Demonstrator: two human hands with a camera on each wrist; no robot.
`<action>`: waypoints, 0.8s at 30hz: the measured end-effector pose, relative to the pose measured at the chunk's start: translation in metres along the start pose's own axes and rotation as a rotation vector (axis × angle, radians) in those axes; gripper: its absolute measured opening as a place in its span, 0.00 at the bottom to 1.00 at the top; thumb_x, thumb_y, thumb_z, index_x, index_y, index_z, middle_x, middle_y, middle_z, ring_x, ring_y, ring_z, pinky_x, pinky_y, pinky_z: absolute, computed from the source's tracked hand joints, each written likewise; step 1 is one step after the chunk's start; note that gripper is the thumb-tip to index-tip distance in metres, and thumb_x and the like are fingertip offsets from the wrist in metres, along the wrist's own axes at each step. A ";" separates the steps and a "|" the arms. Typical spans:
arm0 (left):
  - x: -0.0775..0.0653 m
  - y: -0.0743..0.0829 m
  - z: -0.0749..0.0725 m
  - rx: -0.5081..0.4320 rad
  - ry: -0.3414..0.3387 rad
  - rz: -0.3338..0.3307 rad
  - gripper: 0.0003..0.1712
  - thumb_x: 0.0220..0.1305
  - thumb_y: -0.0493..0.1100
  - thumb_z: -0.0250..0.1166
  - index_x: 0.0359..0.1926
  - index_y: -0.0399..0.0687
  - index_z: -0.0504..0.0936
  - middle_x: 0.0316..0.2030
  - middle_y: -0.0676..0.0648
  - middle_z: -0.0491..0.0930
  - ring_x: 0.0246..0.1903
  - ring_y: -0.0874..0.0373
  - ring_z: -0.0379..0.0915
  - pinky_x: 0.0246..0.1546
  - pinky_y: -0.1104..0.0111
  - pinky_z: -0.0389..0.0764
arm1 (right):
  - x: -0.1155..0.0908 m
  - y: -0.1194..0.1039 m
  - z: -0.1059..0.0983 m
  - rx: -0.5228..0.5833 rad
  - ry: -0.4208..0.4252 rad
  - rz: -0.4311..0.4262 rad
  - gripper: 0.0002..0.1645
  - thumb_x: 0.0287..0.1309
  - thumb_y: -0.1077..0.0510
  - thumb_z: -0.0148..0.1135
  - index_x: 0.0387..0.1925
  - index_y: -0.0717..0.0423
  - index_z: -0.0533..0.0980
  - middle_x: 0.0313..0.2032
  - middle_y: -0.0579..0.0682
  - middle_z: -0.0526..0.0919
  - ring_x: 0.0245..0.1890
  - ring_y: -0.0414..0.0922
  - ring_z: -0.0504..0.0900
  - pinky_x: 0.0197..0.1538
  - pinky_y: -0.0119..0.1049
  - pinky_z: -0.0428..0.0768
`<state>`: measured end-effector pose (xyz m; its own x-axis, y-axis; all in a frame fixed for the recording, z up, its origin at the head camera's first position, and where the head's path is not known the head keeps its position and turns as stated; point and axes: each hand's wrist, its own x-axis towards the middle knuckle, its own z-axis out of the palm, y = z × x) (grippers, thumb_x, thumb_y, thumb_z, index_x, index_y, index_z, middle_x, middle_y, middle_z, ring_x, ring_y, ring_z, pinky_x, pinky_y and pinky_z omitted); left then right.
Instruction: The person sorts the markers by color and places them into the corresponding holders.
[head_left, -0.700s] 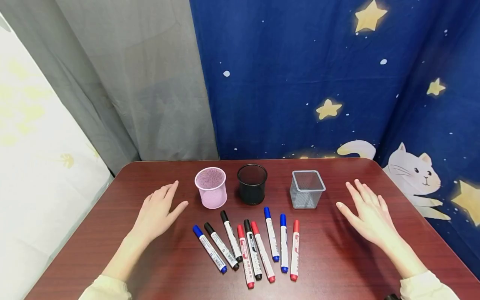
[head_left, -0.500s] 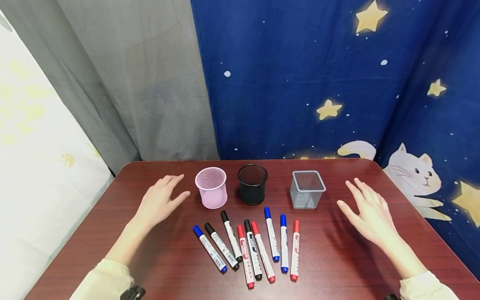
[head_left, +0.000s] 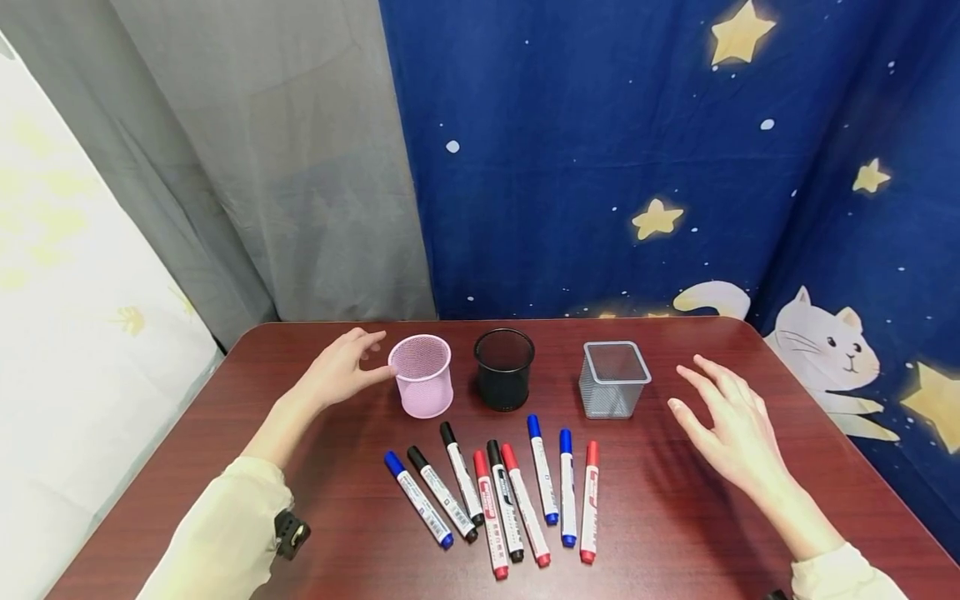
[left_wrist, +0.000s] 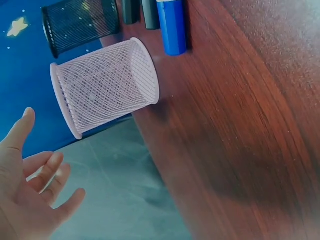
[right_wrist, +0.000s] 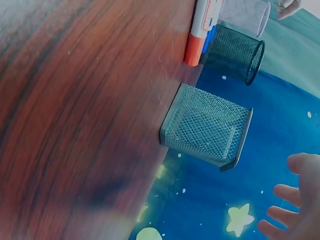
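Observation:
A pink round mesh pen holder (head_left: 424, 379) stands upright at the back left of the table. My left hand (head_left: 341, 367) hovers just left of it, thumb and fingers spread toward its rim; the left wrist view shows a gap between the thumb and the pink mesh (left_wrist: 105, 87). Right of a black round mesh pen holder (head_left: 505, 375) stands a grey square one (head_left: 613, 387). My right hand (head_left: 731, 421) is in the air to the right of the grey holder, fingers loosely bent and apart, holding nothing.
Several whiteboard markers lie in a fan in front of the holders, such as a blue one (head_left: 420, 500), a black one (head_left: 461, 475) and a red one (head_left: 590, 504). A grey curtain (head_left: 315, 167) and a blue starry curtain (head_left: 562, 167) hang behind the reddish-brown table (head_left: 337, 533).
My left hand has moved right and away from me, up close to the pink pen holder. My right hand has shifted slightly left, its fingers a little more bent. Holders and markers stay put.

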<state>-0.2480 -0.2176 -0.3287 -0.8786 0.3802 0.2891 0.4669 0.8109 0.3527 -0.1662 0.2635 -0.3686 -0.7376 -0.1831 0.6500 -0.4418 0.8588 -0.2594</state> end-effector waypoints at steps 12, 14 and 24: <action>0.013 -0.005 0.008 0.054 -0.093 -0.033 0.44 0.46 0.60 0.65 0.54 0.31 0.68 0.39 0.40 0.71 0.40 0.48 0.67 0.39 0.56 0.69 | 0.003 -0.016 0.008 0.031 -0.011 -0.086 0.24 0.42 0.56 0.65 0.46 0.56 0.75 0.53 0.56 0.69 0.54 0.54 0.63 0.45 0.55 0.60; 0.014 -0.005 0.010 0.057 -0.103 -0.037 0.44 0.45 0.60 0.65 0.54 0.31 0.68 0.39 0.39 0.71 0.39 0.49 0.67 0.39 0.56 0.69 | 0.004 -0.022 0.010 0.038 -0.018 -0.101 0.24 0.42 0.55 0.65 0.45 0.56 0.75 0.53 0.55 0.69 0.54 0.53 0.63 0.45 0.55 0.60; 0.018 -0.004 0.014 0.077 -0.131 -0.031 0.43 0.45 0.61 0.65 0.53 0.32 0.70 0.39 0.39 0.71 0.41 0.49 0.66 0.38 0.55 0.69 | 0.007 -0.043 0.024 0.059 -0.049 -0.178 0.24 0.43 0.54 0.63 0.46 0.54 0.75 0.53 0.53 0.69 0.54 0.53 0.64 0.47 0.53 0.61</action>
<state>-0.2675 -0.2080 -0.3375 -0.9003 0.4053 0.1589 0.4349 0.8528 0.2891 -0.1645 0.2141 -0.3697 -0.6682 -0.3540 0.6543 -0.5957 0.7815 -0.1856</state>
